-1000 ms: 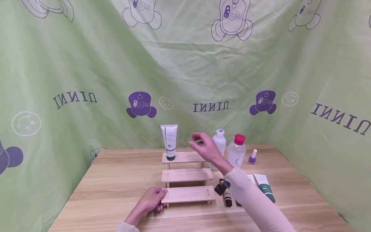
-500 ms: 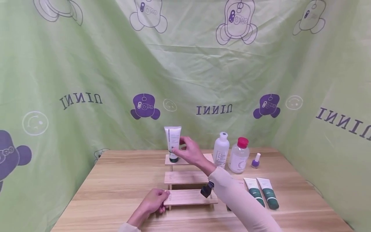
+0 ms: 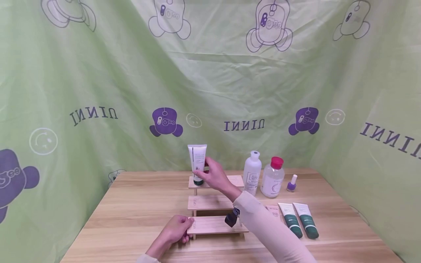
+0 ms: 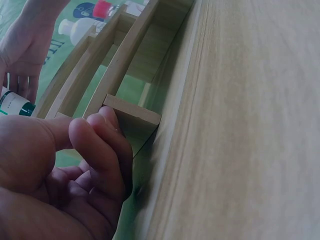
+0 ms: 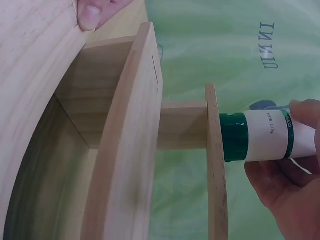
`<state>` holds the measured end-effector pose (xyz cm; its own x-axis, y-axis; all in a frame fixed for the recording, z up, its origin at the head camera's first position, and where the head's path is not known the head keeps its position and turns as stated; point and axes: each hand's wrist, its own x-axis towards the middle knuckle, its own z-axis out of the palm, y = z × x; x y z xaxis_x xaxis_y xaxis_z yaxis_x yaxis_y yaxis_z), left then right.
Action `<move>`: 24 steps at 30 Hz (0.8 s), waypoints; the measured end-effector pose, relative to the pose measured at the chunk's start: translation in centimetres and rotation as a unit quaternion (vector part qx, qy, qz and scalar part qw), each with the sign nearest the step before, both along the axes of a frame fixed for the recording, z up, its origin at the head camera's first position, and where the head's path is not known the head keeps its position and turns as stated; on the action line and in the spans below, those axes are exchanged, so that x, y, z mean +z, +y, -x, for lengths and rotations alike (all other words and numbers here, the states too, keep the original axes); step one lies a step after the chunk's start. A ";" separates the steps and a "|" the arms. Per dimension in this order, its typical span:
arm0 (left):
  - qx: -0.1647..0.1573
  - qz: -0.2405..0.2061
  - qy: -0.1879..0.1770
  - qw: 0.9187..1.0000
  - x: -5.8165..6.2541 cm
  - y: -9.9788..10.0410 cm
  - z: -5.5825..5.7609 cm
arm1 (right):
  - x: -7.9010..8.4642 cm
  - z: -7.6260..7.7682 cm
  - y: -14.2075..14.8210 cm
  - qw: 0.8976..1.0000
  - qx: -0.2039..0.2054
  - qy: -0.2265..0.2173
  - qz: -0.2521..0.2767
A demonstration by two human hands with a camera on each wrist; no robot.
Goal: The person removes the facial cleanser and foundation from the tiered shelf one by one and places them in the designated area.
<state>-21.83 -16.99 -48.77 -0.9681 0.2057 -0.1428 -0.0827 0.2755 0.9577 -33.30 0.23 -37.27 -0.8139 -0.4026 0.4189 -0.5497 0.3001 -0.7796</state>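
A white squeeze tube point(image 3: 198, 159) with a dark green cap point(image 5: 234, 137) stands cap-down at the left end of the top step of a three-step wooden display stand point(image 3: 210, 202). My right hand point(image 3: 215, 177) holds the tube low on its body, thumb on the front and fingers behind. In the right wrist view, the cap's end meets the top board. My left hand point(image 3: 175, 229) pinches the left end of the lowest step between thumb and fingers. The left wrist view shows those curled fingers point(image 4: 100, 150) at the step's leg.
Right of the stand are a white bottle point(image 3: 252, 175), a clear bottle with a red cap point(image 3: 272, 180) and a small purple nail polish bottle point(image 3: 291, 183). Two white-and-green tubes point(image 3: 306, 221) lie flat near a pinkish item marked BB point(image 3: 273, 210). A green curtain point(image 3: 210, 84) hangs behind.
My right hand has come down and left from above the stand to the tube and taken hold of it. My left hand stays on the lowest step. The head view has shifted slightly.
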 end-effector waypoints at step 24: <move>0.003 0.005 0.000 1.000 -0.1 0.0 0.1 | -0.3 -0.6 0.0 1.000 -0.016 0.012 0.004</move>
<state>-21.89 -16.94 -48.87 -0.9693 0.1995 -0.1440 -0.0834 0.2844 0.9551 -32.72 0.26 -37.55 -0.8159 -0.3735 0.4414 -0.5584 0.3107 -0.7692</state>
